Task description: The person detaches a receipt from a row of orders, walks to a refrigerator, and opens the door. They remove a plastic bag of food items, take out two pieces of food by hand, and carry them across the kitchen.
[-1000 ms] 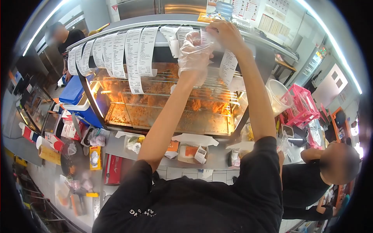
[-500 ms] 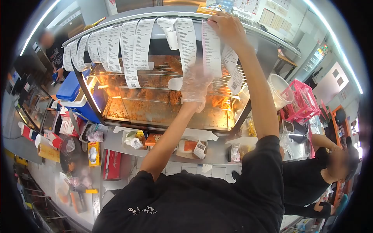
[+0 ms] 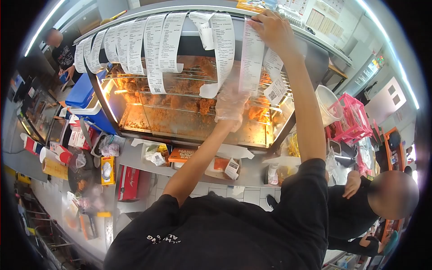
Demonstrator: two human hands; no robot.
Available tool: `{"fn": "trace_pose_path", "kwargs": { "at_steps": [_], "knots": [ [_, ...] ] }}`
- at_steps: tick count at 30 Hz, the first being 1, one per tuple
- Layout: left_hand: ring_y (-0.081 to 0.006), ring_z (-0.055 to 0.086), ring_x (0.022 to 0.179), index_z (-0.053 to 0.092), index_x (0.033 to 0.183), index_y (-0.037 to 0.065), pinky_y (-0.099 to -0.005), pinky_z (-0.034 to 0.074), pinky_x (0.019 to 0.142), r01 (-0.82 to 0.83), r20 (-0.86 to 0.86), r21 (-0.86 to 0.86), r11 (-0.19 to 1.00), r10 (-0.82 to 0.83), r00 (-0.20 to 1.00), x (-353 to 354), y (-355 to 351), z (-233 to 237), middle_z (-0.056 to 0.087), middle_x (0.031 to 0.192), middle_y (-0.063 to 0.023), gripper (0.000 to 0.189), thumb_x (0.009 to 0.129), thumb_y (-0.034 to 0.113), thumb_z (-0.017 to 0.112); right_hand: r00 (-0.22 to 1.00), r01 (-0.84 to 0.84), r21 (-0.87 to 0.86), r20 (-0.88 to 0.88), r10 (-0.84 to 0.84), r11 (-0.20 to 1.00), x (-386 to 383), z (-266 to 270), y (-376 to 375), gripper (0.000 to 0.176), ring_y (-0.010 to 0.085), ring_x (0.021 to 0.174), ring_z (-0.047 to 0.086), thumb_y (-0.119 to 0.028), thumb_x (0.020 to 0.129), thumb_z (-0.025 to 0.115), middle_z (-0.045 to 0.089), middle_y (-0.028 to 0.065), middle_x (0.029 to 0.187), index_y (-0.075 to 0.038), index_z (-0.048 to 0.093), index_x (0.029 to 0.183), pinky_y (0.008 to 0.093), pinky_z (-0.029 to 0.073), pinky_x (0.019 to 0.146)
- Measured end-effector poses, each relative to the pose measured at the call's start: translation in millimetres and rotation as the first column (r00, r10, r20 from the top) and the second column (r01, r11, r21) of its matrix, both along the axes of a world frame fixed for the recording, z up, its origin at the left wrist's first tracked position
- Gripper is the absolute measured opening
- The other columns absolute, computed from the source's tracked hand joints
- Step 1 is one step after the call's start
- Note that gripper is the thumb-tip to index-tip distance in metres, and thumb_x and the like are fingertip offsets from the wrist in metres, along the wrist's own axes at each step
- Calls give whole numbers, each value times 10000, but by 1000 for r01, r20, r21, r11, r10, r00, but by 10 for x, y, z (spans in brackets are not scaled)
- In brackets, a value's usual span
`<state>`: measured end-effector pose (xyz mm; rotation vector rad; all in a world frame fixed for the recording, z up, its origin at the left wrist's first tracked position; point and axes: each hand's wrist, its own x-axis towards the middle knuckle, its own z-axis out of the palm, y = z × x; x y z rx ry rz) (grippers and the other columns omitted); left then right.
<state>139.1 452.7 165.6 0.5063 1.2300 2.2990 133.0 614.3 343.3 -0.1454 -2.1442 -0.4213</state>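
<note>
A row of long printed receipts hangs from the rail along the top of a lit glass food warmer (image 3: 189,128). My bare right hand (image 3: 273,30) is up at the rail, its fingers closed on the top of one receipt (image 3: 250,56). In a clear plastic glove, my left hand (image 3: 230,105) is raised before the glass, close to the lower left edge of that receipt. Its fingers are blurred. Just left hangs another long receipt (image 3: 223,49) with a curled lower end. A receipt with a square code (image 3: 275,90) hangs on the right.
Fried pieces (image 3: 207,106) lie on racks inside the warmer. Open food boxes (image 3: 221,167) stand on the counter below. A blue cooler (image 3: 87,92) is at left, a white bucket (image 3: 325,101) and pink basket (image 3: 352,118) at right. One person (image 3: 355,207) stands close on my right, another (image 3: 63,51) far left.
The view has shifted slightly. Both hands stay near the same receipt, with my right hand still at its top. The person at right has lowered an arm and moved their head down.
</note>
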Motion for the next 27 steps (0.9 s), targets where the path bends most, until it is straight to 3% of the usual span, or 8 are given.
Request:
{"fn": "trace_pose_path", "kwargs": {
  "at_steps": [9, 13, 15, 19, 21, 22, 24, 27],
  "knots": [
    [-101, 593, 719, 627, 1118, 16, -250, 512, 661, 181, -95, -382, 906, -234, 968, 171, -392, -46, 657, 985, -69, 277, 854, 76, 685, 991, 125, -62, 66, -121, 990, 161, 43, -19, 314, 237, 1085, 573, -381, 948, 545, 649, 49, 1064, -121, 678, 1065, 458, 411, 952],
    [-112, 607, 747, 640, 1081, 2, -248, 514, 672, 242, -194, -364, 899, -328, 925, 93, -743, -320, 659, 975, -72, 278, 832, 98, 716, 980, 187, -47, 76, -183, 981, 206, 80, -12, 295, 238, 1081, 575, -373, 948, 545, 650, 49, 1063, -124, 678, 1035, 456, 411, 957],
    [-125, 621, 775, 647, 1062, -12, -248, 520, 695, -56, -496, 82, 995, 90, 863, 67, -897, -253, 665, 953, -73, 284, 823, 109, 741, 982, 179, -57, 64, -176, 982, 178, 84, -24, 271, 235, 1093, 573, -357, 945, 549, 647, 51, 1074, -138, 679, 1038, 457, 417, 955],
    [-133, 633, 816, 653, 1066, -23, -255, 529, 729, -403, -506, -164, 900, 274, 818, -70, -1007, 318, 677, 976, -82, 277, 824, 79, 742, 995, -49, -9, -85, 48, 999, -145, 146, -193, 251, 253, 1055, 595, -327, 939, 560, 660, 69, 1030, -130, 692, 1021, 437, 448, 923],
    [-124, 629, 829, 635, 1129, -25, -259, 528, 732, -715, -888, -12, 699, 322, 330, -240, -923, 406, 682, 1025, -82, 327, 827, 53, 734, 904, -421, -100, -127, 408, 901, -285, 285, -439, 252, 359, 899, 608, -237, 905, 550, 642, 166, 885, -10, 639, 842, 473, 475, 810],
    [-124, 629, 829, 635, 1129, -25, -259, 528, 732, -715, -890, -11, 699, 319, 325, -297, -862, 419, 682, 1025, -82, 327, 827, 53, 734, 903, -422, -101, -133, 408, 901, -387, 292, -436, 252, 359, 899, 608, -237, 905, 550, 642, 166, 885, -10, 639, 842, 473, 475, 810],
    [-117, 624, 848, 619, 1175, -13, -258, 524, 716, -146, -503, -48, 988, 102, 858, -392, -718, 352, 686, 1038, -76, 371, 826, 45, 732, 933, -332, -24, 138, 332, 943, -597, 261, -365, 268, 368, 895, 624, -245, 892, 556, 654, 186, 911, 2, 659, 889, 464, 490, 816],
    [-113, 619, 869, 609, 1192, -6, -250, 515, 731, -285, -549, -264, 921, 100, 830, -496, -568, 125, 686, 1033, -67, 386, 824, 21, 725, 952, -290, -163, 49, 301, 943, -587, 117, -395, 244, 275, 987, 625, -310, 927, 579, 672, 89, 970, -111, 703, 992, 416, 481, 875]
  ]
}}
